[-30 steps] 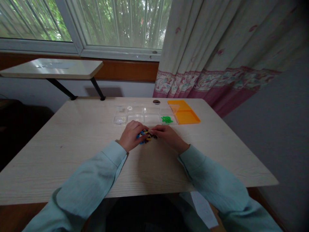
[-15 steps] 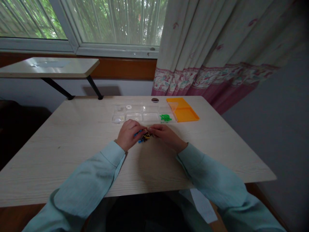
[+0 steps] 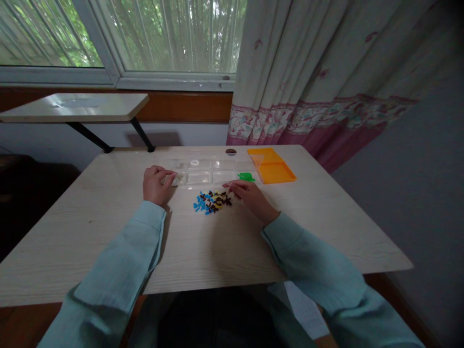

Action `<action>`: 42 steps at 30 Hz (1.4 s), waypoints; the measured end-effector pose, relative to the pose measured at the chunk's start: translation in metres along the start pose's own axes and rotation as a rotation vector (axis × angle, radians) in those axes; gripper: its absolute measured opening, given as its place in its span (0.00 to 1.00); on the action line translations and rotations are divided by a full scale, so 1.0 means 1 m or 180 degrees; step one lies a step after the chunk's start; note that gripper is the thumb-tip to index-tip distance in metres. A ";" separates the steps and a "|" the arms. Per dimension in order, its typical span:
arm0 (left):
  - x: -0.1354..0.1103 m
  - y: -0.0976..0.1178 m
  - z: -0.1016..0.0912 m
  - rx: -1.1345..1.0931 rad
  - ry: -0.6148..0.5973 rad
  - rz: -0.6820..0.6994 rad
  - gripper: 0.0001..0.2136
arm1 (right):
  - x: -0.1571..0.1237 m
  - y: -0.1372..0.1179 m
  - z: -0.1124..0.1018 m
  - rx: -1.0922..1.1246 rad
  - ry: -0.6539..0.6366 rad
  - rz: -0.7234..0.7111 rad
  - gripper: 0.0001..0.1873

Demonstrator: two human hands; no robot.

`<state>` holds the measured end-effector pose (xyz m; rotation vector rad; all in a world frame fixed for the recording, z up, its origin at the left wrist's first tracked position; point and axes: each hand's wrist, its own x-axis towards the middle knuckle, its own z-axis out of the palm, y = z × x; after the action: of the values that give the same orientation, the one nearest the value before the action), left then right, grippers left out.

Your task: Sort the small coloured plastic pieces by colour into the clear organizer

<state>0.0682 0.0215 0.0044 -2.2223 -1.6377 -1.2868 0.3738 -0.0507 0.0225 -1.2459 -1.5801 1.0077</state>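
Note:
A pile of small blue, brown and yellow plastic pieces (image 3: pixel 212 202) lies on the table in front of a clear compartment box (image 3: pixel 199 177). My left hand (image 3: pixel 156 186) is at the box's front left compartment, thumb and fingers pinched together; whatever is between them is too small to make out. Small pale pieces show beside its fingertips. Over the right end of the pile, my right hand (image 3: pixel 253 197) also has its fingertips pinched, with their contents unclear. Green pieces (image 3: pixel 246 177) fill the front right compartment, just beyond my right hand.
An orange tray or lid (image 3: pixel 277 166) lies at the box's right end. Behind the box, a dark round spot (image 3: pixel 231 152) marks the table's (image 3: pixel 311 232) far edge. A raised white shelf (image 3: pixel 94 107) on black legs stands at the back left; a curtain (image 3: pixel 290 72) hangs behind.
My left hand has moved left and away from the pile to the box's front left compartment. The pile is now uncovered. My right hand has stayed nearly in place.

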 end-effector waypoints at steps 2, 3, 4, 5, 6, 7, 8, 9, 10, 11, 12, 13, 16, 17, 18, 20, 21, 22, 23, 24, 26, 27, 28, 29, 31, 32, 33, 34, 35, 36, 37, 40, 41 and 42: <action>-0.001 -0.004 0.002 0.0025 -0.0061 -0.0070 0.10 | 0.000 0.001 0.000 -0.0022 0.0019 -0.0037 0.22; -0.002 -0.006 0.003 0.0037 -0.0100 -0.0078 0.11 | 0.000 0.001 0.000 -0.0034 0.0034 -0.0050 0.22; -0.003 -0.008 0.004 0.0051 -0.0130 -0.0071 0.11 | 0.000 0.001 0.000 -0.0043 0.0044 -0.0058 0.22; -0.003 -0.010 0.005 0.0068 -0.0157 -0.0050 0.12 | 0.000 0.001 0.000 -0.0047 0.0051 -0.0058 0.22; -0.004 -0.012 0.007 0.0083 -0.0178 -0.0021 0.13 | 0.000 0.000 0.000 -0.0043 0.0050 -0.0051 0.22; -0.004 -0.014 0.008 0.0096 -0.0197 0.0008 0.13 | 0.000 0.000 0.000 -0.0037 0.0040 -0.0041 0.22; -0.004 -0.015 0.008 0.0104 -0.0217 0.0036 0.14 | 0.000 0.000 -0.001 -0.0032 0.0027 -0.0031 0.22; -0.004 -0.016 0.009 0.0105 -0.0231 0.0052 0.15 | 0.000 0.000 -0.001 -0.0029 0.0014 -0.0022 0.22; -0.004 -0.017 0.009 0.0101 -0.0232 0.0056 0.15 | 0.000 0.000 -0.001 -0.0026 0.0007 -0.0017 0.22; -0.004 -0.017 0.008 0.0092 -0.0228 0.0053 0.15 | 0.000 0.000 -0.001 -0.0026 0.0005 -0.0013 0.22; -0.004 -0.016 0.008 0.0078 -0.0225 0.0046 0.15 | 0.001 0.001 -0.001 -0.0027 0.0012 -0.0011 0.22; -0.004 -0.015 0.007 0.0064 -0.0218 0.0033 0.16 | 0.001 0.002 -0.002 -0.0028 0.0023 -0.0010 0.22; -0.003 -0.009 0.004 0.0019 -0.0177 0.0005 0.16 | 0.001 0.003 -0.003 -0.0064 0.0043 -0.0015 0.22; -0.003 -0.006 0.003 0.0000 -0.0153 0.0010 0.16 | 0.002 0.003 -0.003 -0.0101 0.0046 -0.0027 0.22; -0.003 -0.002 0.003 -0.0023 -0.0129 0.0036 0.15 | 0.002 0.003 -0.004 -0.0156 0.0049 -0.0051 0.21; -0.004 0.008 0.001 -0.0079 -0.0109 0.0149 0.15 | 0.003 0.003 -0.005 -0.0338 0.0080 -0.0141 0.19; -0.004 0.014 0.001 -0.0111 -0.0136 0.0260 0.14 | 0.003 0.003 -0.005 -0.0477 0.0110 -0.0219 0.17; -0.006 0.021 0.001 -0.0154 -0.0180 0.0372 0.14 | 0.003 0.003 -0.005 -0.0649 0.0142 -0.0314 0.15; -0.007 0.028 0.001 -0.0196 -0.0287 0.0493 0.13 | 0.003 0.004 -0.005 -0.0843 0.0152 -0.0415 0.13; -0.010 0.035 0.002 -0.0254 -0.0350 0.0607 0.13 | 0.002 0.005 -0.005 -0.1052 0.0137 -0.0512 0.11; -0.015 0.049 0.004 -0.0412 -0.0568 0.0860 0.12 | 0.001 0.007 -0.003 -0.1469 0.0077 -0.0672 0.07; -0.017 0.055 0.005 -0.0504 -0.0676 0.0991 0.11 | 0.000 0.008 -0.002 -0.1656 0.0033 -0.0732 0.06; -0.020 0.061 0.007 -0.0584 -0.0790 0.1118 0.11 | -0.001 0.009 0.000 -0.1820 -0.0006 -0.0785 0.05; -0.022 0.066 0.008 -0.0639 -0.0890 0.1224 0.10 | -0.002 0.009 0.001 -0.1956 -0.0043 -0.0831 0.05; -0.026 0.074 0.011 -0.0713 -0.1086 0.1395 0.10 | -0.003 0.011 0.004 -0.2126 -0.0141 -0.0920 0.05; -0.027 0.076 0.012 -0.0738 -0.1150 0.1450 0.09 | -0.003 0.011 0.005 -0.2169 -0.0201 -0.0956 0.05; -0.028 0.077 0.013 -0.0759 -0.1197 0.1487 0.09 | -0.003 0.012 0.005 -0.2197 -0.0255 -0.0980 0.05; -0.028 0.078 0.013 -0.0775 -0.1226 0.1503 0.09 | -0.003 0.013 0.006 -0.2218 -0.0301 -0.0993 0.06; -0.028 0.078 0.014 -0.0782 -0.1253 0.1507 0.09 | -0.002 0.013 0.006 -0.2238 -0.0335 -0.0997 0.06; -0.028 0.078 0.014 -0.0784 -0.1270 0.1500 0.09 | -0.002 0.014 0.006 -0.2258 -0.0356 -0.0994 0.06; -0.028 0.077 0.014 -0.0778 -0.1292 0.1490 0.09 | -0.002 0.014 0.006 -0.2277 -0.0370 -0.0987 0.06; -0.027 0.077 0.014 -0.0748 -0.1340 0.1459 0.10 | -0.002 0.015 0.007 -0.2341 -0.0382 -0.0986 0.07; -0.027 0.077 0.013 -0.0741 -0.1351 0.1448 0.10 | -0.002 0.014 0.008 -0.2366 -0.0380 -0.0992 0.07; -0.027 0.077 0.013 -0.0739 -0.1361 0.1440 0.10 | -0.002 0.014 0.008 -0.2392 -0.0379 -0.1002 0.07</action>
<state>0.1371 -0.0239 0.0074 -2.9418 -1.0039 -0.9670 0.3701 -0.0509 0.0067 -1.3561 -2.2732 0.2791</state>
